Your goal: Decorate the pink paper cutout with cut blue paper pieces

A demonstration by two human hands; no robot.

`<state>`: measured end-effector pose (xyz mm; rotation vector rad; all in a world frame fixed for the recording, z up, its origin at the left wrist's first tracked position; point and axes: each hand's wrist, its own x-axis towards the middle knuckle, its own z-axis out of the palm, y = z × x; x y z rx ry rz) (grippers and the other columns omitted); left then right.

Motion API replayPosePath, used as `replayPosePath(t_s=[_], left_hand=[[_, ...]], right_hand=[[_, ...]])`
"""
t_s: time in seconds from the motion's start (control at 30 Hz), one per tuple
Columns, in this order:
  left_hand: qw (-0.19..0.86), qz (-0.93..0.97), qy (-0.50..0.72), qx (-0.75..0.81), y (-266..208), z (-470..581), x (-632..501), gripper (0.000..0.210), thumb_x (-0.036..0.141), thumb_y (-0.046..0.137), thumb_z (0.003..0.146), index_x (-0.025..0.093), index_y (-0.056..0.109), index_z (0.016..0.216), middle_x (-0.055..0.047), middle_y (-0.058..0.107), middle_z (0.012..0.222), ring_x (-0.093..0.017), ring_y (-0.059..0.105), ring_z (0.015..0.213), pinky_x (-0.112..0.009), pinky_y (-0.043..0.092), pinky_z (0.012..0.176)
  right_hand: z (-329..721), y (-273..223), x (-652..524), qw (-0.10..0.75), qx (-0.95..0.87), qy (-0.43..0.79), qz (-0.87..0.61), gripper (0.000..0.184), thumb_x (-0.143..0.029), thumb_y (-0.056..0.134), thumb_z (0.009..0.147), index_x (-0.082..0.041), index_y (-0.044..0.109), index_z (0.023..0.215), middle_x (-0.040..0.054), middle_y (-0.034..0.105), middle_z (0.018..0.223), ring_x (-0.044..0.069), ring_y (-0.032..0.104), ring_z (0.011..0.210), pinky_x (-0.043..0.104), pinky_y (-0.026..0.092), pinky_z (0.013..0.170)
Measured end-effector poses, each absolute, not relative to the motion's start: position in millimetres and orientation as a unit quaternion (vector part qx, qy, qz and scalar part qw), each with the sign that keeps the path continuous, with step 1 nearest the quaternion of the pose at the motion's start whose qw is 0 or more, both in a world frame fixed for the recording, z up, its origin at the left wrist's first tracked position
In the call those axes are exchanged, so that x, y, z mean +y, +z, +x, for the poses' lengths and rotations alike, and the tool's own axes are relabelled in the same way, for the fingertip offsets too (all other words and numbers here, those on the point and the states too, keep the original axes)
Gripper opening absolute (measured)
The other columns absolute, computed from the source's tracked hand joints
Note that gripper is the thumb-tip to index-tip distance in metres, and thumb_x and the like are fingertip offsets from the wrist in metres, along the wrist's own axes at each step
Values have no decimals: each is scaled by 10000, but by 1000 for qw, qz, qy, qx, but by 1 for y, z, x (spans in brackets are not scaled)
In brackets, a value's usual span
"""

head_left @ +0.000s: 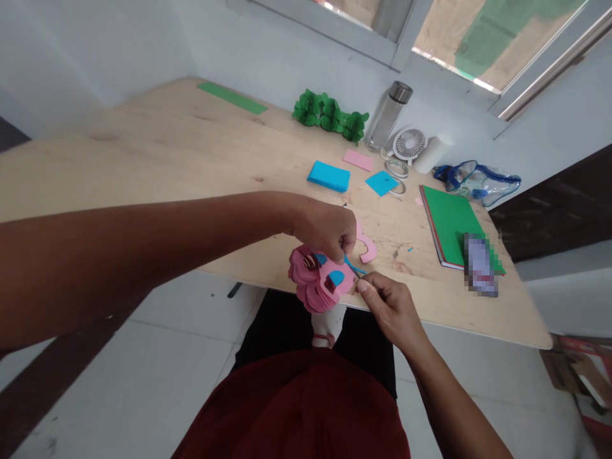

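Near the table's front edge lies a layered pink paper flower (313, 290) with blue paper pieces on it. From above, my left hand (327, 226) reaches down to it, closed, with its fingertips at the upper end of a thin blue strip (354, 266). My right hand (389, 303) is closed at the flower's right edge, thumb and fingers pinched together beside the strip's lower end. The exact contact there is too small to tell. A curved pink paper cut-out (368, 247) lies just behind the hands. A small dark tip shows above my left hand.
Behind the hands are a blue paper stack (329, 176), a blue sheet (381, 183) and tape rolls (396, 169). Farther back stand a green paper decoration (329, 115), a bottle (389, 118) and a fan (410, 144). A green book (452, 223) and blurred phone-like object (480, 264) lie right.
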<state>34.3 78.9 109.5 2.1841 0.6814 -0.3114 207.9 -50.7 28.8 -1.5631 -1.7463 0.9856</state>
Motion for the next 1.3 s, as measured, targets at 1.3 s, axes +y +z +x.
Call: replayPosePath(t_s=[1.3], left_hand=[[440, 859, -106, 238, 113, 31, 82, 131, 134, 556, 702, 95, 678, 730, 1, 620, 582, -72, 423, 481, -211, 251, 454]], right_hand=[[206, 33, -49, 331, -565, 504, -563, 424, -539, 482, 877, -165, 578, 703, -65, 360, 481, 83, 308, 451, 225, 231, 442]])
